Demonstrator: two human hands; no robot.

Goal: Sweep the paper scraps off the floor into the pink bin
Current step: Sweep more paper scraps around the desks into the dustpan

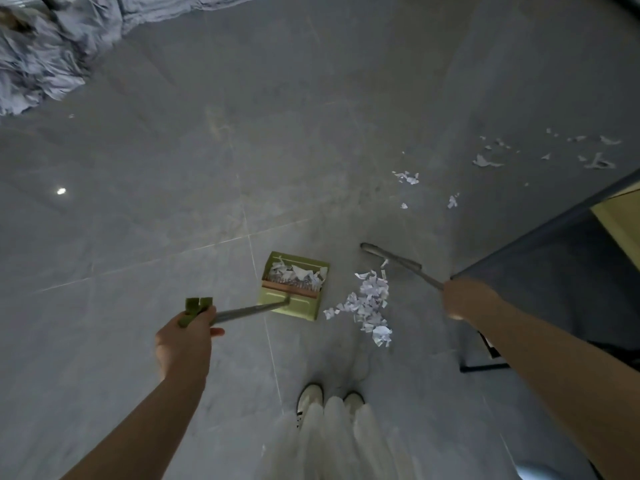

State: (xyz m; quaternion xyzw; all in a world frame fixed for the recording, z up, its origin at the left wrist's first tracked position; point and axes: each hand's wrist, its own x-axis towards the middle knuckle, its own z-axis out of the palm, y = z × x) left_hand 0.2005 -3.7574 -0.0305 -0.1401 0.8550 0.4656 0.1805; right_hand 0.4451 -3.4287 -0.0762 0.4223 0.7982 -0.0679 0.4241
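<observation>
A green long-handled dustpan (287,301) stands on the grey floor with white paper scraps lying in its tray. My left hand (188,336) grips the green top of its grey handle. My right hand (467,299) grips the handle of a grey broom (391,259), whose head rests on the floor just beyond a heap of paper scraps (369,306) to the right of the dustpan. More scraps (408,177) lie scattered further off, with another patch of scraps (540,152) at the far right. No pink bin is in view.
Crumpled blue-grey bedding (52,53) hangs at the top left. A dark piece of furniture (540,271) with a black metal leg (485,367) stands at the right, close to my right arm. My feet in white shoes (329,400) are at the bottom centre.
</observation>
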